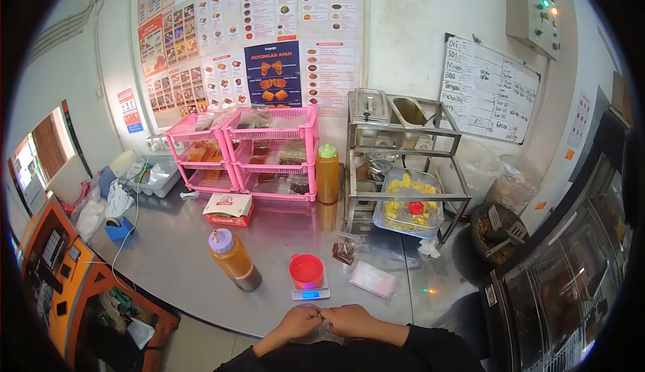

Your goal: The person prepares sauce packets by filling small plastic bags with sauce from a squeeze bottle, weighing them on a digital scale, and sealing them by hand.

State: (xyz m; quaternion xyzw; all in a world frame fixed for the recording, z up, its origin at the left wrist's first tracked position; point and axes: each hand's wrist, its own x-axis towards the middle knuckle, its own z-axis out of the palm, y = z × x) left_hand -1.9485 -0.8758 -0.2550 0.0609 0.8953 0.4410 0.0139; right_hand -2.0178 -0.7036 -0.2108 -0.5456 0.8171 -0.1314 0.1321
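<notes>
My left hand (301, 321) and my right hand (348, 319) meet at the table's front edge, fingers closed and knuckles touching. Between and below them shows a bit of clear plastic bag (321, 335), pinched by both; its contents are hard to make out. Just beyond my hands stands a small digital scale (310, 294) with a lit display, carrying a red round cup (306, 271). To its right lie a pack of clear plastic bags (373, 281) and a small bag of dark brown sauce (344, 251). A sauce bottle with a purple cap (234, 259) stands left of the scale.
Pink tiered baskets (269, 196) with packets stand at the back, beside a green-capped bottle (327, 174) and a red-white box (229, 209). A metal rack (408, 154) holds a tray of yellow pieces (411, 201). A blue tape dispenser (119, 227) sits left.
</notes>
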